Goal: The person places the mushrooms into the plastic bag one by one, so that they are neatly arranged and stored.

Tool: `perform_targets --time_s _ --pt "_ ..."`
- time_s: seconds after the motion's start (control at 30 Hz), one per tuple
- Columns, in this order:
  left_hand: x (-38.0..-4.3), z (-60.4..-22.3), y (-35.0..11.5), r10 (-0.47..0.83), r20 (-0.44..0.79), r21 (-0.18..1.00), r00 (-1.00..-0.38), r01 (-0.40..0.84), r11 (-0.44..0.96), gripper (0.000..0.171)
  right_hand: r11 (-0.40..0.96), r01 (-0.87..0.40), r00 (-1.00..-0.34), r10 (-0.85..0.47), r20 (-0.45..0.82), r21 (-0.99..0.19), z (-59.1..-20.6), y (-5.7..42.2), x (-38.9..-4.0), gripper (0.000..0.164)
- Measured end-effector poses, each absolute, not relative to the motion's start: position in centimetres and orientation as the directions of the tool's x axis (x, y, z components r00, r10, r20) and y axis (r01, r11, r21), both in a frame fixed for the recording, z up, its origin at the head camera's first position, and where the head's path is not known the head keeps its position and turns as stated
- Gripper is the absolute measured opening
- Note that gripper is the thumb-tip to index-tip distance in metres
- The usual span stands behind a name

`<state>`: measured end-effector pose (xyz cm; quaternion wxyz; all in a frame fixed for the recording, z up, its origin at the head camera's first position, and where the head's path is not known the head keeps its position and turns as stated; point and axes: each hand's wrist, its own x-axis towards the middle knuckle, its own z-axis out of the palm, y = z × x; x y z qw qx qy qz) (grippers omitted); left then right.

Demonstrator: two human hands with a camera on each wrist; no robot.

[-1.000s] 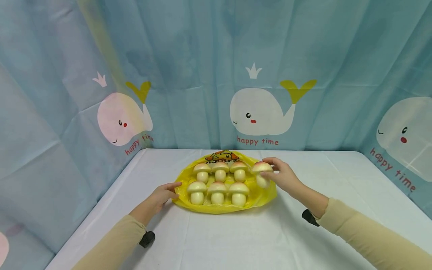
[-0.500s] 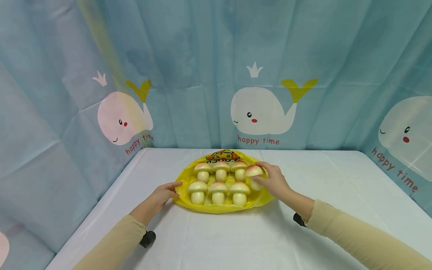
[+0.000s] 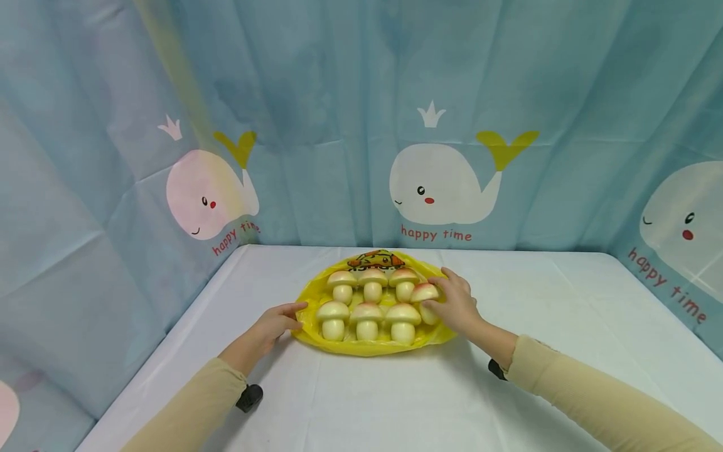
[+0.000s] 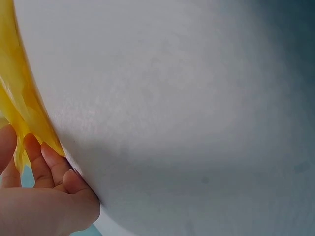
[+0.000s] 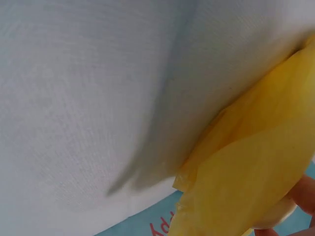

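Note:
A yellow plastic bag [image 3: 361, 349] lies spread on the table in the head view, its rim standing up around two rows of toy mushrooms [image 3: 367, 312] with cream stems and pinkish caps. At the bag's left end my left hand [image 3: 270, 329] pinches the rim; the left wrist view shows yellow plastic [image 4: 22, 93] between thumb and fingers. My right hand [image 3: 460, 307] holds one more mushroom [image 3: 424, 293], thumb and fingers around its cap, inside the bag's right end. That mushroom leans slightly, its stem low among the folds. Whether it touches the bag's bottom is hidden.
A white cloth covers the table [image 3: 384, 402]. Behind it and along both sides hangs a blue curtain [image 3: 333, 125] printed with whales. Black cameras [image 3: 249, 397] sit under the wrists. A duck-like print [image 3: 377, 259] marks the bag's far side.
My right hand has carried its mushroom leftward and down into the bag's right end, beside the other mushrooms. The left hand has stayed at the bag's left rim.

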<state>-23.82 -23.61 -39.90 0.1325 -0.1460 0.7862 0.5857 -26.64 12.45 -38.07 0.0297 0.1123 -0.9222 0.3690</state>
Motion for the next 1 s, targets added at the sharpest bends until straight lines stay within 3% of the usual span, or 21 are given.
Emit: perform_targets --time_s 0.73,1.0 --pt "-23.7 -40.0 -24.1 -0.037 -0.351 0.899 -0.936 -0.348 0.266 0.055 0.756 -0.183 -0.982 -0.165 0.087 -0.628 -39.1 11.7 -26.8 0.051" --pt "-23.3 -40.1 -24.4 -0.164 -0.293 0.921 -0.942 -0.324 0.216 0.05 0.743 -0.159 -0.985 -0.164 0.054 -0.65 -38.8 12.4 -26.5 0.056"
